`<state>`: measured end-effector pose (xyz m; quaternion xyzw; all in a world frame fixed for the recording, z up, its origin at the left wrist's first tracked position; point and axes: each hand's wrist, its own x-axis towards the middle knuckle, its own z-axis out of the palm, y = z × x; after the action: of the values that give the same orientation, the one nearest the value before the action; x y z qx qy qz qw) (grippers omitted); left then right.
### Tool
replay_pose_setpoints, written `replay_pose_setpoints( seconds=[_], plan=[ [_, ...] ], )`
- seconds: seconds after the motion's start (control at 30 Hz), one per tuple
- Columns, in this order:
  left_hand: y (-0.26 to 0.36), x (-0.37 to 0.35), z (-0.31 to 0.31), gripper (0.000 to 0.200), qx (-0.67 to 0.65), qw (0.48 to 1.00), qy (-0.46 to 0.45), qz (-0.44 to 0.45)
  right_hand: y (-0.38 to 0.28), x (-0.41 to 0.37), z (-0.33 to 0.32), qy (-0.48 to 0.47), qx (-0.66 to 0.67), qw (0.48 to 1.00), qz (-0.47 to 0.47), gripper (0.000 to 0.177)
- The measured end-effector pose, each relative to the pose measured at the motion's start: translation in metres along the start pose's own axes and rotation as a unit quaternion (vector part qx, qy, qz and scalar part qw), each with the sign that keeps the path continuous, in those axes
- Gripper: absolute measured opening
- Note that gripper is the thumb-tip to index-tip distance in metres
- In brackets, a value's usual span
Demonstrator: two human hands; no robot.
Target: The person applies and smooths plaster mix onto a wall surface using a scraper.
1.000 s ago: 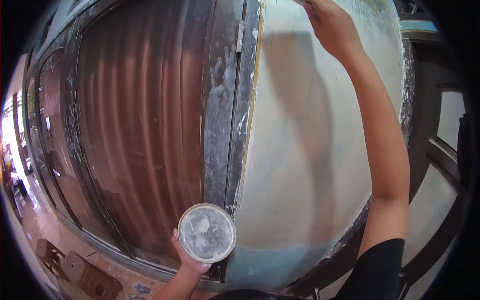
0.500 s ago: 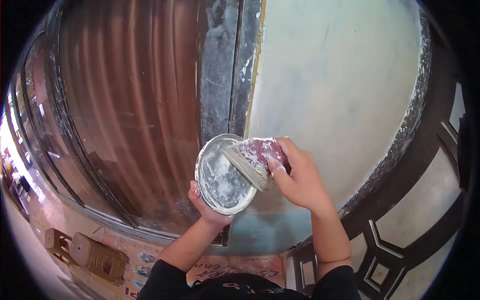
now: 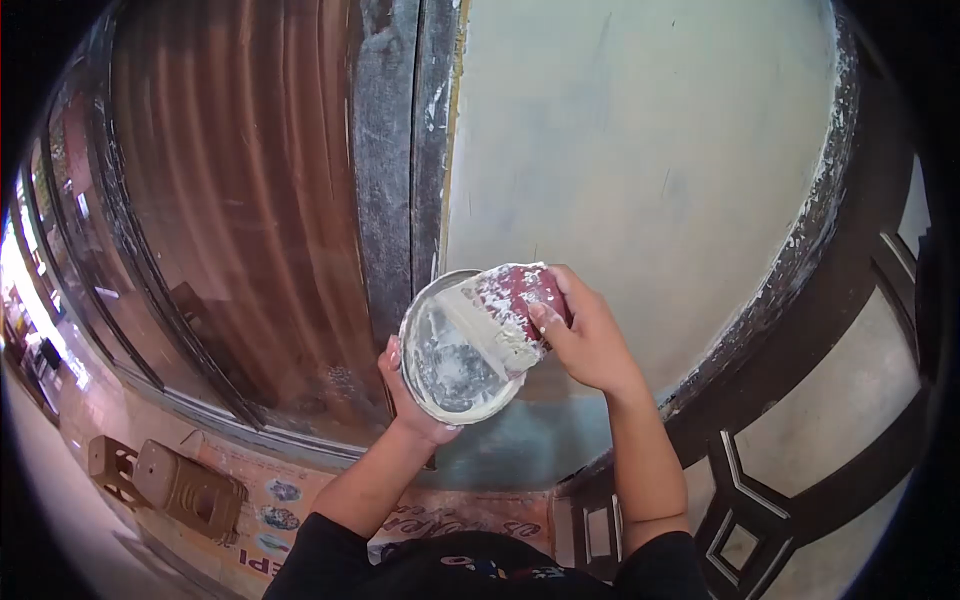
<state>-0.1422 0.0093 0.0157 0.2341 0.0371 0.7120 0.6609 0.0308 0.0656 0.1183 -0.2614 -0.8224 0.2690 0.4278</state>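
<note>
My left hand is closed round the lower left rim of a shallow round lid, tilted toward me, with white putty smeared over its inside. In my right hand is a putty scraper with a dark red grip, pinched between thumb and fingers. White paste cakes the scraper, and its broad pale blade lies across the upper right of the lid. My left fingers behind the lid are mostly hidden.
A pale wall panel with a putty-spotted dark border fills the right. Left of it stand a dark frame post and glass with brown curtains. Brown plastic stools are at lower left, by a printed banner.
The scraper has turned so its blade lies flatter across the lid. My view has shifted right, so the wall and post appear further left. Both hands keep their holds.
</note>
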Motion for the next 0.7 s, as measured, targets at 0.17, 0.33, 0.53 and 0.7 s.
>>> replay_pose_setpoints(
  seconds=[0.17, 0.33, 0.53, 0.7],
  plan=[
    [-0.025, 0.002, 0.010, 0.071, -0.040, 0.995, -0.019, -0.094, -0.013, -0.012, -0.025, -0.094, -0.122, 0.987, -0.052, 0.026],
    [-0.046, 0.000, 0.016, 0.071, -0.010, 0.990, -0.043, -0.134, 0.020, -0.025, -0.051, -0.017, -0.196, 0.962, -0.189, 0.027],
    [-0.069, 0.000, 0.034, 0.078, 0.011, 0.994, -0.003, -0.111, 0.056, -0.048, -0.073, -0.063, 0.060, 0.995, 0.052, 0.025],
    [-0.102, -0.014, 0.001, 0.099, 0.151, 0.983, -0.097, 0.036, 0.079, -0.061, -0.074, 0.058, 0.256, 0.962, 0.076, 0.027]
  ],
)
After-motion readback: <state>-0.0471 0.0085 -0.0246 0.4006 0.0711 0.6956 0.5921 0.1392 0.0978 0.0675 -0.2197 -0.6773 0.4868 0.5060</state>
